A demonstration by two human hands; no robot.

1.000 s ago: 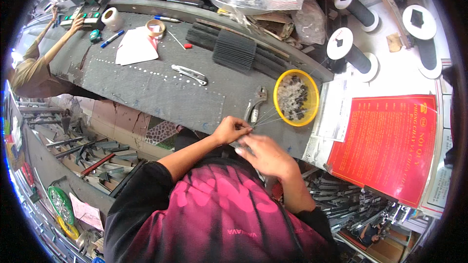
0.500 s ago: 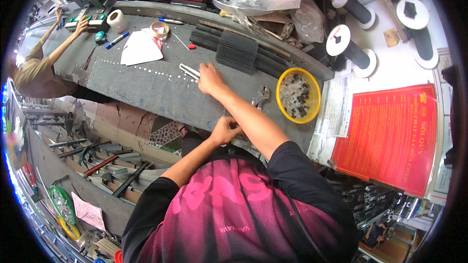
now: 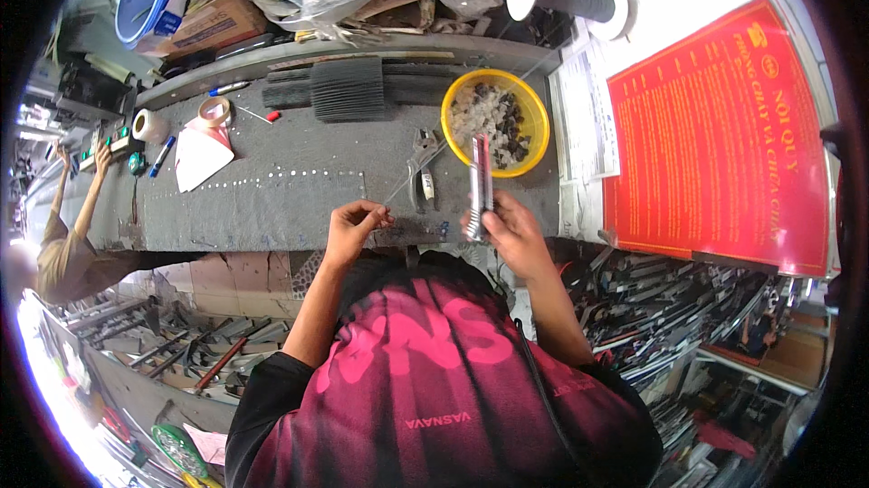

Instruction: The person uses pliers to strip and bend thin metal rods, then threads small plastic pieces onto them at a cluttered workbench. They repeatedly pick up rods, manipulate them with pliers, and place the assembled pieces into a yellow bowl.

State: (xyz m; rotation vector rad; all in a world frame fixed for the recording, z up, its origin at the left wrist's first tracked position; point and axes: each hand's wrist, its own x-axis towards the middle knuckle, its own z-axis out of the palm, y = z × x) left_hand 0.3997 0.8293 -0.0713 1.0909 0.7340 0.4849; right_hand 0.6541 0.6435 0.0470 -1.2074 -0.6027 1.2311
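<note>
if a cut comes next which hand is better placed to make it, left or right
Probably the right hand: it holds the utility knife, pointing away from the body. The left hand has no tool and seems to pinch thin thread.

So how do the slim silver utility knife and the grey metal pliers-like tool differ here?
The slim silver utility knife is held in the right hand; the grey metal pliers-like tool lies on the dark grey worktop. The knife is one straight body; the tool parts into two handles. Both look metallic.
</note>
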